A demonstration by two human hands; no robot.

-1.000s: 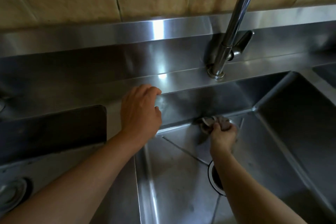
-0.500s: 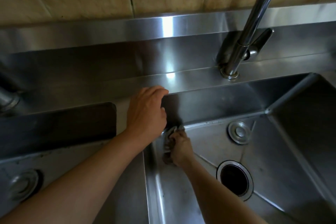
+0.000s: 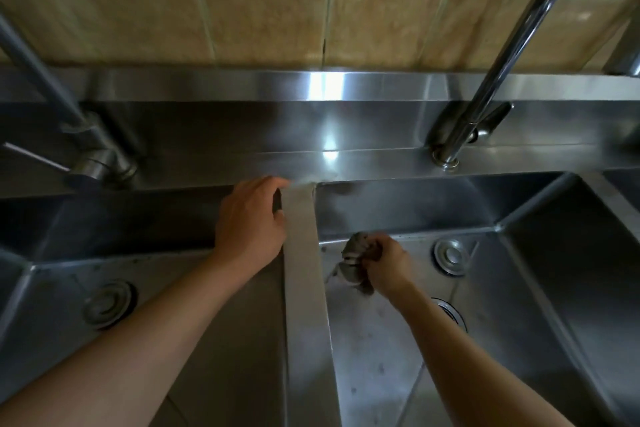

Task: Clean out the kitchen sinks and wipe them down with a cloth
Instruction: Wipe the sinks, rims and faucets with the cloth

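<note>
Two steel sink basins lie side by side, split by a flat divider [image 3: 304, 288]. In the right basin [image 3: 540, 295], my right hand [image 3: 386, 265] grips a bunched grey cloth [image 3: 353, 262] and presses it against the floor near the back left corner. My left hand [image 3: 251, 218] rests on the back end of the divider, fingers curled over its edge toward the left basin [image 3: 145, 229]. The right arm partly covers the right basin's drain hole [image 3: 450, 314].
A chrome faucet [image 3: 485, 94] rises behind the right basin, another faucet [image 3: 93, 156] behind the left one. A round steel plug [image 3: 450, 256] lies on the right basin floor, a drain strainer [image 3: 107, 303] in the left. Tiled wall [image 3: 277, 10] behind.
My right hand swept the cloth from the middle back of the right basin to its left side. The view shifted left, showing more of the left basin and its faucet.
</note>
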